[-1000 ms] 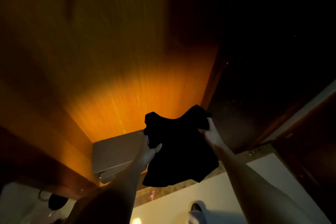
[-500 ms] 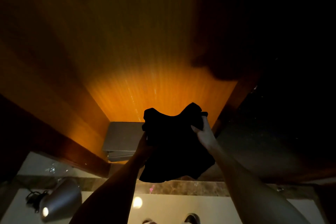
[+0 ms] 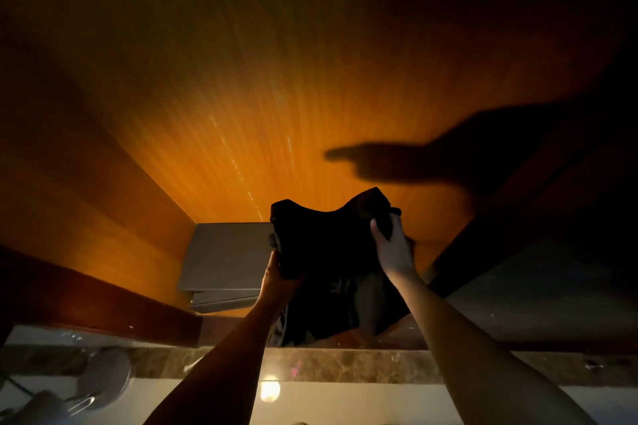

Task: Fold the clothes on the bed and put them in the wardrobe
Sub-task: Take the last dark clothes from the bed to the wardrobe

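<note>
Hands hold a dark garment up at the mouth of an open wooden wardrobe, seen from the person's own head camera in dim orange light. The left hand grips the garment's left edge from below, fingers curled into the cloth; the right hand clasps its upper right corner, thumb across the front. The garment hangs bunched between them, its lower part drooping in front of the wardrobe's floor edge, so it is in the air and not yet resting on anything. Inside the wardrobe, just left of the garment and behind it, sits a grey box-like unit, flat-topped, with what looks like a shallower layer beneath; whether it is closed or holds anything cannot be told. No other clothes can be seen inside, though the right side is too dark to read. To place the garment well, it would help to keep both grips level so the fold does not slump open, bring it fully past the front edge, and lower it flat beside or on top of the grey unit before letting go, releasing both sides together. In front of the wardrobe runs a marbled stone sill, then pale floor with a bright reflected spot.
</note>
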### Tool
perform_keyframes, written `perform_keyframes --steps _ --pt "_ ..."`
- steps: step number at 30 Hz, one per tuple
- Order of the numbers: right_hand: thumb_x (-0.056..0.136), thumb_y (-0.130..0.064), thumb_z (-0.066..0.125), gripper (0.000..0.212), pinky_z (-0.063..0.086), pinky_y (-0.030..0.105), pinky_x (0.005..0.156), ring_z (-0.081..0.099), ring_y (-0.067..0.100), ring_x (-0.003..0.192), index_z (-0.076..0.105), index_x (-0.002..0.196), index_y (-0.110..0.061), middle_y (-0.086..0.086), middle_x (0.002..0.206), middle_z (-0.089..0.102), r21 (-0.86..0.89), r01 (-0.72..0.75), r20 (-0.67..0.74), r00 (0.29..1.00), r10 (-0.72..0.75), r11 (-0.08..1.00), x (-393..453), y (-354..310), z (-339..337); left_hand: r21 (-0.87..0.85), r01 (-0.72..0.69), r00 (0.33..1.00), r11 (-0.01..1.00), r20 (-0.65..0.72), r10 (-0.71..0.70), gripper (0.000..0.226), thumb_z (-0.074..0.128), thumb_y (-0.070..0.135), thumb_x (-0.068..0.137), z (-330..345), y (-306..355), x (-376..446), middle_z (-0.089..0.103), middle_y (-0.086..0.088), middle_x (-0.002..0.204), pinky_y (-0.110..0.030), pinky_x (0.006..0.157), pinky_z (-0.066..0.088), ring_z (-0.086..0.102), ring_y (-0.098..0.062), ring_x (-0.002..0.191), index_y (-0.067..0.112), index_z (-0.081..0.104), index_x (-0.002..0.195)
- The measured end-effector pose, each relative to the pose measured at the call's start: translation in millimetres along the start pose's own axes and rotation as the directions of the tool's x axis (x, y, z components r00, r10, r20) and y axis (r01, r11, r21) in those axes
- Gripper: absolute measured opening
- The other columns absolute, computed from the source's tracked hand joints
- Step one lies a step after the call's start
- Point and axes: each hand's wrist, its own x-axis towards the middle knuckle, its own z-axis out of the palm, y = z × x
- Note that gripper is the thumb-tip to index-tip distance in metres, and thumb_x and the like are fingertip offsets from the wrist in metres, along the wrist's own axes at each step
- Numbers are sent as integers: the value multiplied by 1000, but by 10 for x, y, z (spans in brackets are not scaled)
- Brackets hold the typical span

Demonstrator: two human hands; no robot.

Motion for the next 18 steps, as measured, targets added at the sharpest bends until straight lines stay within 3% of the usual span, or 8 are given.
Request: perform_keyframes --steps 2,4,8,11,15,18 --pt "103 -38 41 57 35 37 110 38 25 139 23 152 -17 4 151 39 -20 11 -76 997 -12 1000 237 264 64 53 -10 1000 999 -25 11 84 73 43 59 102 -294 248 63 1 113 -47 88 55 62 -24 106 24 43 135" --pt "104 -35 39 55 33 39 111 37 28 140 23 152 -14 9 154 36 -39 -22 -119 993 17 999 489 566 152 87 -10 1000 996 -17 12 80 71 45 62 203 -597 512 62 2 113 -48 89 54 61 -23 106 27 43 135" --pt "104 -25 41 51 38 32 100 46 31 130 27 150 -8 16 149 40 -136 -33 -190 982 6 990 871 1180 356 132 -2 1000 991 -3 3 54 71 26 79 437 -1159 948 63 -1 109 -50 86 54 62 -26 104 27 46 126" --pt "103 -30 40 50 37 38 103 46 34 129 31 148 -10 17 142 47 -158 -1 -267 963 -42 987 1109 1553 444 160 -16 1000 987 8 15 52 69 24 82 588 -1522 1217 64 -2 111 -49 86 54 62 -25 103 27 45 128" --pt "106 -20 33 54 27 34 113 27 27 145 10 155 -11 10 159 22 -36 -85 -290 955 71 996 1488 2062 570 170 -33 999 985 10 32 59 67 10 84 822 -2036 1606 63 -3 114 -47 92 52 60 -27 108 24 42 136" --pt "106 -13 32 55 24 25 109 21 25 147 7 155 -10 11 161 15 -5 -51 -320 946 47 999 1715 2413 620 157 -48 999 986 -7 49 66 66 6 86 998 -2343 1790 61 -5 121 -44 98 48 57 -25 113 22 37 143"
